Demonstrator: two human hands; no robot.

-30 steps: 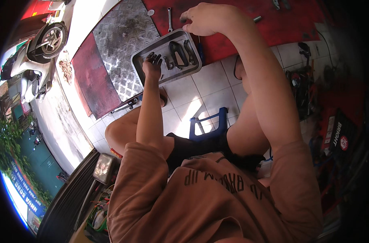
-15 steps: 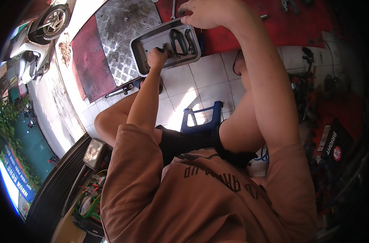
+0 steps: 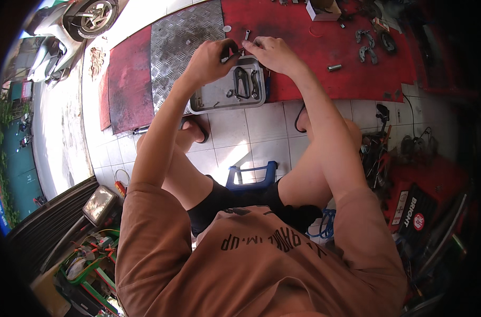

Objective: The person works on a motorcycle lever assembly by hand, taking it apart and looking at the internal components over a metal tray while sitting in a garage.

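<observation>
My left hand [image 3: 210, 62] is closed on a small dark part [image 3: 229, 52] above the far side of a grey metal tray [image 3: 227, 105]. Close beside it, my right hand [image 3: 272, 54] has its thumb and fingers pinched together at the same spot; whatever they hold is too small to name. Inside the tray lie a black loop-shaped part [image 3: 242, 82], a curved dark lever-like piece [image 3: 255, 84] and a few small metal bits. A spanner [image 3: 247, 35] rests on the red mat [image 3: 298, 39] just beyond my fingers.
A patterned metal plate [image 3: 185, 39] lies left of the tray. Chain-like metal pieces [image 3: 365, 46], a metal cylinder [image 3: 334, 67] and an open white box [image 3: 323, 10] sit on the mat. A blue stool [image 3: 251, 177] stands between my legs; a motorbike [image 3: 66, 31] is parked far left.
My left hand has come up out of the tray with the dark part and moved toward my right hand. The right hand has come down beside it. The view has shifted.
</observation>
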